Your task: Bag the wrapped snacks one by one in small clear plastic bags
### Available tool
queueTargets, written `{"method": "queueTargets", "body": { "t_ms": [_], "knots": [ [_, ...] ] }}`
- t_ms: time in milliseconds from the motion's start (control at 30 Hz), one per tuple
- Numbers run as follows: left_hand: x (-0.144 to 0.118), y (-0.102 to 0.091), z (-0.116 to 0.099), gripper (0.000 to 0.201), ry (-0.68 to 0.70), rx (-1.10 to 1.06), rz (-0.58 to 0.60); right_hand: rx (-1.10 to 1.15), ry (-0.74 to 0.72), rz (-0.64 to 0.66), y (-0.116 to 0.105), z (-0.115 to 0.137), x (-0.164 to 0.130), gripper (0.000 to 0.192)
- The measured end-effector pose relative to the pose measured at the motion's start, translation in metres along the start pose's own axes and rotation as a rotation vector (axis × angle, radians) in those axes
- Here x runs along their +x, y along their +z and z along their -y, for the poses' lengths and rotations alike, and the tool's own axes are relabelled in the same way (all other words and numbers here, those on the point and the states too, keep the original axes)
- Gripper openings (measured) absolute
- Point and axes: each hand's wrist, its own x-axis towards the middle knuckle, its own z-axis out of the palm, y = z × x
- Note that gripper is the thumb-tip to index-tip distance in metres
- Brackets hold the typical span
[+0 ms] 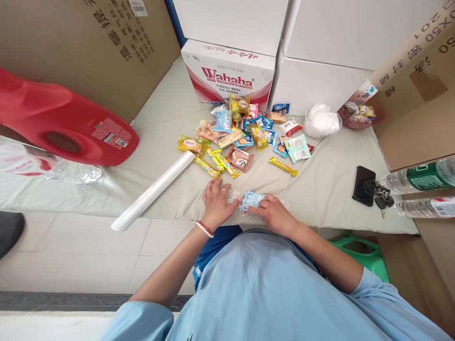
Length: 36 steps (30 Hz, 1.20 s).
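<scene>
Pale green cloth covers the tabletop point(320, 189), hemmed by cardboard boxes point(106, 42); left hand point(217, 203) and right hand point(275, 215) pinch a blue snack packet point(250, 201) in clear wrap at its near edge

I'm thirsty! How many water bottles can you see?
3. Two lie at the right edge: a green-label bottle with a white-label bottle just below it. A clear bottle lies at the left under the red jug. Others may be hidden.
</scene>
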Motion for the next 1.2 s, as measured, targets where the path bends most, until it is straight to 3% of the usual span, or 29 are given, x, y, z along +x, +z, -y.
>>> {"method": "queueTargets", "body": {
  "t_ms": [100,233,333,433,500,600,667,767,867,967,1100,1200],
  "knots": [
    [-0.002,-0.012,-0.008,0.014,0.044,-0.084,0.096,0.011,0.007,0.013,-0.004,0.003,0.002,0.048],
    [-0.012,-0.022,-0.035,0.010,0.001,-0.385,0.191,0.027,0.014,0.010,-0.004,0.009,0.006,0.043],
    [-0.013,-0.008,-0.058,0.015,0.027,-0.516,0.242,0.052,-0.005,-0.026,-0.005,0.007,0.005,0.036],
    [-0.017,0.010,-0.069,0.025,0.224,-0.395,0.258,0.200,-0.100,-0.048,-0.015,-0.008,-0.006,0.032],
    [-0.025,0.018,-0.070,0.032,0.368,-0.219,0.252,0.299,-0.024,-0.156,-0.024,-0.021,-0.016,0.034],
    [-0.039,0.023,-0.067,0.046,0.492,0.052,0.237,0.186,0.329,-0.351,-0.028,-0.034,-0.029,0.032],
    [-0.045,0.024,-0.066,0.047,0.530,0.189,0.222,0.051,0.455,-0.307,-0.025,-0.033,-0.035,0.034],
    [-0.048,0.025,-0.067,0.042,0.575,0.307,0.196,-0.004,0.441,-0.195,-0.024,-0.023,-0.042,0.013],
    [-0.048,0.028,-0.070,0.038,0.609,0.356,0.160,0.097,0.451,-0.219,-0.035,-0.010,-0.039,0.008],
    [-0.048,0.034,-0.072,0.037,0.633,0.350,0.128,0.254,0.434,-0.231,-0.045,0.002,-0.016,0.006],
    [-0.048,0.031,-0.060,0.038,0.617,0.146,0.109,0.331,0.381,-0.220,-0.034,0.010,0.029,0.011],
    [-0.048,0.019,-0.037,0.043,0.432,-0.117,0.003,0.273,0.345,-0.216,-0.017,0.007,0.045,0.015]
  ]
}}
